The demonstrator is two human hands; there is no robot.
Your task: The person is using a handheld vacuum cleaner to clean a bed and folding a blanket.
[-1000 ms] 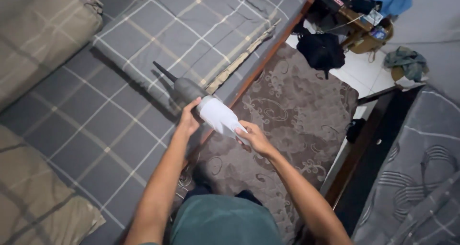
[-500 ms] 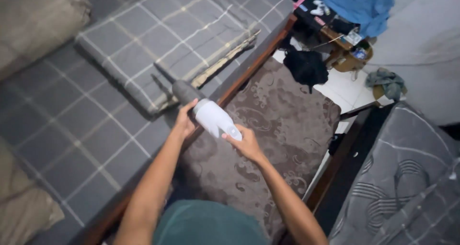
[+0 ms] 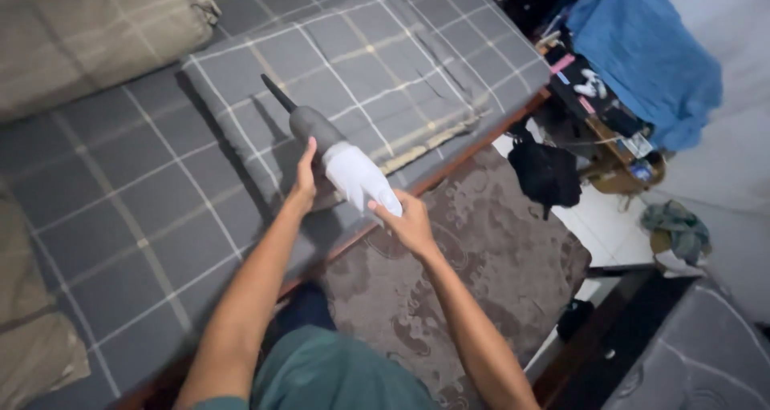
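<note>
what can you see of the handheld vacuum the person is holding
The handheld vacuum has a white, plastic-looking rear body, a grey front section and a thin black nozzle. It is held tilted over the checked mattress, nozzle pointing away. The left hand touches its side; the right hand grips its rear end.

My left hand has loosened from wrapping the handheld vacuum to lying flat against its side. Nozzle now lifted over the folded plaid blanket, away from the bed's wooden edge.
</note>
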